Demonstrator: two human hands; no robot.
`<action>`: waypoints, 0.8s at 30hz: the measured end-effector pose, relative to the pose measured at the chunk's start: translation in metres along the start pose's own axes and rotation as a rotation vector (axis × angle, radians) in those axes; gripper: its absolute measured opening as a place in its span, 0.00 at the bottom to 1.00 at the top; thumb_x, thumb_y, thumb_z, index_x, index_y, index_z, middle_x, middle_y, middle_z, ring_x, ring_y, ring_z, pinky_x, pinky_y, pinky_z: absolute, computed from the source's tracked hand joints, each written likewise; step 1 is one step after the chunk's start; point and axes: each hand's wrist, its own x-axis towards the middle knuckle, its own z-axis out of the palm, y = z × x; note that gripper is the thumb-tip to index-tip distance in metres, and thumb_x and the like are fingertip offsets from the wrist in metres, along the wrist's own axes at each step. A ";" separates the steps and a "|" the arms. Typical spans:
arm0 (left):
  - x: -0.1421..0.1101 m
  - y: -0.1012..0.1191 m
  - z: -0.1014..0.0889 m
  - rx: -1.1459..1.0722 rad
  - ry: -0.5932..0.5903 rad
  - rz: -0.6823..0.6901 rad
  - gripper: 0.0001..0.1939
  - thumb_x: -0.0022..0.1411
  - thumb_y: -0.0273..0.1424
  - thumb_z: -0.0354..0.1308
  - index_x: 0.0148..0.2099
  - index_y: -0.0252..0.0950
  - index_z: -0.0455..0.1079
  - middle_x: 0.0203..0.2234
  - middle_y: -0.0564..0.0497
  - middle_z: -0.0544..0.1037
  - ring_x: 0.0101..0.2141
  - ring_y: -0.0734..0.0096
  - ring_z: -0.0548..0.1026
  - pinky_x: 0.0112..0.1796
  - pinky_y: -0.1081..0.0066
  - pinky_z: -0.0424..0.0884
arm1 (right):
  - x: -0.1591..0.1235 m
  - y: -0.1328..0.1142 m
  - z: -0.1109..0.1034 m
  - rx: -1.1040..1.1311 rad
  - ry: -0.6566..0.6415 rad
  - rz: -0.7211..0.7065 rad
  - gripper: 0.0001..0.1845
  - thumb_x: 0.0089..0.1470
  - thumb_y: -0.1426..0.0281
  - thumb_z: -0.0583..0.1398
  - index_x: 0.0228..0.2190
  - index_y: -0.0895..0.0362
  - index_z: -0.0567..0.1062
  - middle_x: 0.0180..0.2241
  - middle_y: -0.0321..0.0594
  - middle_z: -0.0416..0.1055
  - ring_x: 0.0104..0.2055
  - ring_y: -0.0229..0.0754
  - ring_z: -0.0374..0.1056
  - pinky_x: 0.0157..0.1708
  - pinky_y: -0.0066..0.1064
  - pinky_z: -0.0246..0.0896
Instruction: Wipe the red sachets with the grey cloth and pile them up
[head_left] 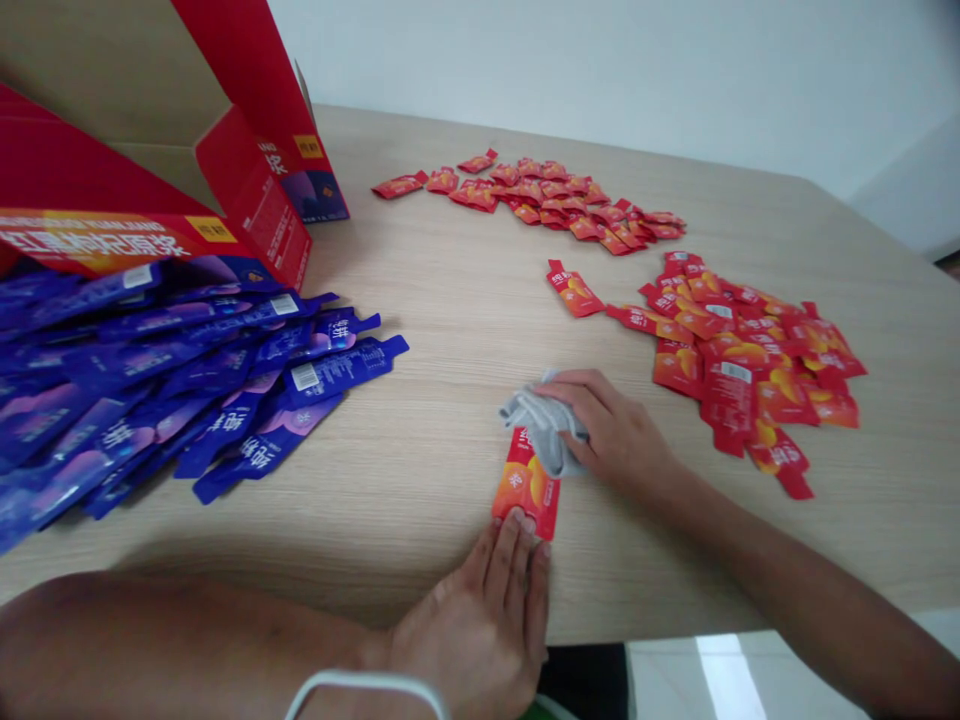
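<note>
A red and orange pouch (519,482) lies flat on the table near its front edge. My left hand (480,620) holds the pouch's near end against the tabletop, its fingers stretched out and lying flat on it. Bunched in my right hand (611,425) is a grey cloth (551,425), pressed onto the far end of the same pouch and covering it. My right fingers are closed around the cloth.
To the right lies a heap of red pouches (757,350), and smaller-looking red pouches (555,195) spread along the back. Blue-purple pouches (172,380) are piled at left before an open red carton (251,205). All rest on a wood-grain table (427,300).
</note>
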 end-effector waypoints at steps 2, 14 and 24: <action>0.000 0.001 -0.001 -0.006 -0.006 0.004 0.24 0.72 0.37 0.51 0.57 0.19 0.69 0.48 0.29 0.79 0.50 0.47 0.79 0.53 0.51 0.66 | -0.010 -0.023 0.006 0.051 -0.031 -0.139 0.23 0.61 0.77 0.56 0.56 0.53 0.69 0.51 0.46 0.72 0.52 0.47 0.71 0.50 0.38 0.72; 0.003 -0.004 -0.001 0.025 0.003 -0.003 0.23 0.69 0.33 0.53 0.58 0.20 0.70 0.51 0.31 0.79 0.53 0.47 0.77 0.54 0.53 0.67 | 0.012 0.015 0.004 -0.046 -0.088 0.061 0.23 0.59 0.78 0.59 0.55 0.55 0.70 0.53 0.48 0.70 0.53 0.50 0.71 0.47 0.40 0.74; 0.002 0.001 -0.002 -0.013 -0.013 -0.028 0.17 0.68 0.32 0.53 0.51 0.24 0.74 0.42 0.36 0.83 0.43 0.52 0.82 0.45 0.58 0.74 | -0.018 -0.042 0.015 0.090 -0.105 -0.293 0.18 0.64 0.75 0.55 0.55 0.53 0.70 0.49 0.43 0.74 0.48 0.44 0.73 0.44 0.33 0.73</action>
